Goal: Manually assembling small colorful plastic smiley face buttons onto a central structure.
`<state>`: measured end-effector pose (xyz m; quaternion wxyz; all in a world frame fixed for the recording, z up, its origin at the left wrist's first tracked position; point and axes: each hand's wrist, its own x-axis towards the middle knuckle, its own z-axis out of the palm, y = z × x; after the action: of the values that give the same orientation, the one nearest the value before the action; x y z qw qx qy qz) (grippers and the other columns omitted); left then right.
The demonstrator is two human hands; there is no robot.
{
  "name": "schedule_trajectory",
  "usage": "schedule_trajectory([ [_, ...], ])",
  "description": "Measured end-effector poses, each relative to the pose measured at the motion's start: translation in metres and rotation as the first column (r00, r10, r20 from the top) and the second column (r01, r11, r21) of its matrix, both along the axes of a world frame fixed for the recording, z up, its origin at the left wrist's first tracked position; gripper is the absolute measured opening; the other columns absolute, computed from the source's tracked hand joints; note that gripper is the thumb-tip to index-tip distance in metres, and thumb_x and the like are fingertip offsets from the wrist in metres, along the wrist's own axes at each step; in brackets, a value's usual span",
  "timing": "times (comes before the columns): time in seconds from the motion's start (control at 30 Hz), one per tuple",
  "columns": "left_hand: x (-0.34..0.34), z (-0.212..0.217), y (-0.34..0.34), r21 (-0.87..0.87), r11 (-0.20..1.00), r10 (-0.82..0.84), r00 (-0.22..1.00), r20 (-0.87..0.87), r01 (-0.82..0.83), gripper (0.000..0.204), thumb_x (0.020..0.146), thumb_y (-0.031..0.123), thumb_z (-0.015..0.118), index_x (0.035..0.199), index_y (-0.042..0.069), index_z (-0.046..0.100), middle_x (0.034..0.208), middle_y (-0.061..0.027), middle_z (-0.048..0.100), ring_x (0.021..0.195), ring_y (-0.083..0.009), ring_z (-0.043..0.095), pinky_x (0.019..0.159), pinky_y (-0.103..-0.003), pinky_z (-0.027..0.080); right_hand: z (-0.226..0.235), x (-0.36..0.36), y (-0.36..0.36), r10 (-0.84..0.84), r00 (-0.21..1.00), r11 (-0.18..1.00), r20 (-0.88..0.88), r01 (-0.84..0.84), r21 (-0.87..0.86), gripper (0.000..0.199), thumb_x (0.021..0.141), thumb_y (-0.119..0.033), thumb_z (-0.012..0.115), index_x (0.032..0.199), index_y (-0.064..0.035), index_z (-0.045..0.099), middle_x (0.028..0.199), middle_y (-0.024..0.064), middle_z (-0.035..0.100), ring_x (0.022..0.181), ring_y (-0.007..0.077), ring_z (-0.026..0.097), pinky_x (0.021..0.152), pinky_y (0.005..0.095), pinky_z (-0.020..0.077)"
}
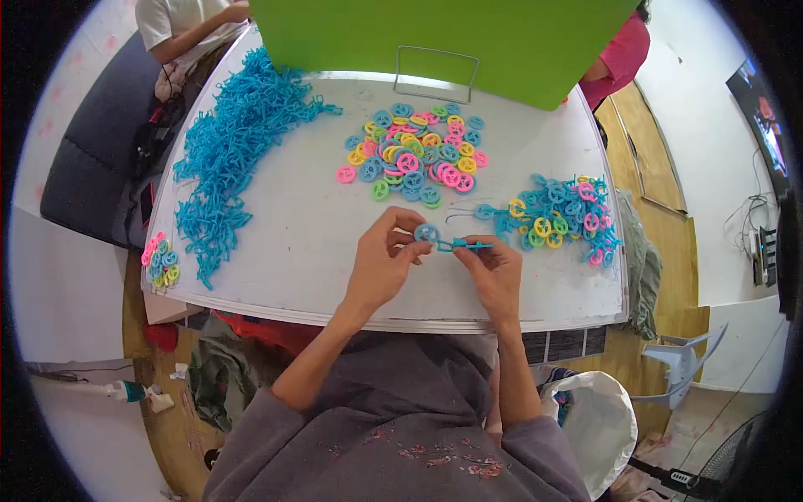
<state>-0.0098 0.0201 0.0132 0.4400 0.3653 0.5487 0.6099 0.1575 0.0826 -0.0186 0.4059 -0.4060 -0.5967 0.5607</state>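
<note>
Spanning most of the view: a white table (293, 251) with a rounded near edge, the person's forearms coming onto it from below.
Green board (452, 33): stands upright at the far edge of the table, with a bare wire frame (436, 74) just in front of it.
Blue pile (230, 146): a long heap of tangled blue plastic pieces along the left side of the table, well apart from both hands.
Loose rings (414, 155): a spread of round plastic rings in blue, pink, yellow and green at the far middle of the table, beyond the hands.
Joined cluster (556, 219): rings mixed with blue pieces at the right, near the right hand but not touching it.
Small ring heap (160, 259): a few pink, yellow and green rings at the left table edge.
Left hand (381, 263): fingers curled and pinched, thumb and fingertips closed on the blue ring, which sits at the tips above the table.
Right hand (493, 272): fingers bent inward and gripping the blue connector piece at its right end.
Blue connector piece (462, 245): lies level between the two hands, its left end meeting the ring; whether it is already hooked in is hard to tell at this size.
Blue ring (427, 233): held upright-ish, between the left fingertips and the connector.
</note>
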Motion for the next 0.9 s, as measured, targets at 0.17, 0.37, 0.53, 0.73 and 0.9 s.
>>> schedule_trajectory([
  [0.17,-0.004,-0.011,-0.005,0.009,0.998,-0.054,0.996,-0.069,0.055,0.016,0.09,0.002,0.057,0.105,-0.003,0.061,0.093,-0.0079,0.062,0.083,-0.0145,0.063,0.068,-0.028,0.056,0.007,-0.002,-0.003,0.038,0.992,0.999,0.117,-0.036,-0.014,0.014,0.082,-0.002,0.069,0.096,-0.001,0.066,0.08,0.0031,0.066,0.072,0.0063,0.057,0.063,0.0208,0.0447],
  [0.37,0.001,-0.013,-0.008,-0.015,1.0,-0.022,1.0,0.013,0.023,0.015,0.093,0.003,0.054,0.105,-0.005,0.058,0.096,-0.0072,0.059,0.086,-0.0151,0.064,0.07,-0.031,0.06,0.003,-0.008,-0.003,0.082,0.989,0.993,0.122,-0.092,0.076,0.01,0.084,0.001,0.065,0.094,0.0009,0.064,0.084,0.0049,0.068,0.077,0.0084,0.061,0.068,0.0218,0.0478],
  [0.53,0.003,-0.015,-0.006,-0.078,0.997,0.027,0.993,0.115,-0.018,0.012,0.093,0.0,0.051,0.104,-0.004,0.055,0.095,-0.0073,0.059,0.087,-0.0153,0.064,0.074,-0.032,0.06,0.002,-0.008,-0.004,0.118,0.983,0.99,0.143,-0.128,0.064,0.008,0.085,0.002,0.064,0.093,0.002,0.063,0.084,0.0055,0.068,0.078,0.0093,0.062,0.07,0.0224,0.0486],
  [0.73,0.014,-0.028,-0.005,0.024,0.993,0.121,0.984,-0.13,-0.119,0.012,0.091,-0.01,0.043,0.096,-0.003,0.051,0.094,-0.0088,0.059,0.084,-0.0142,0.063,0.077,-0.03,0.058,0.0,-0.01,-0.006,0.11,0.991,0.993,0.077,-0.113,0.03,0.012,0.08,-0.001,0.068,0.093,0.001,0.066,0.076,0.0024,0.064,0.07,0.0074,0.055,0.063,0.0232,0.044],
  [0.9,0.015,-0.024,-0.003,0.048,0.983,0.183,0.972,-0.144,-0.178,0.011,0.09,-0.011,0.044,0.095,-0.003,0.05,0.092,-0.0089,0.059,0.081,-0.0144,0.063,0.076,-0.03,0.057,0.002,-0.011,-0.004,0.105,0.98,0.994,0.168,-0.105,-0.01,0.01,0.084,0.001,0.066,0.093,0.0028,0.064,0.084,0.0073,0.068,0.074,0.0094,0.062,0.065,0.0213,0.0483],
])
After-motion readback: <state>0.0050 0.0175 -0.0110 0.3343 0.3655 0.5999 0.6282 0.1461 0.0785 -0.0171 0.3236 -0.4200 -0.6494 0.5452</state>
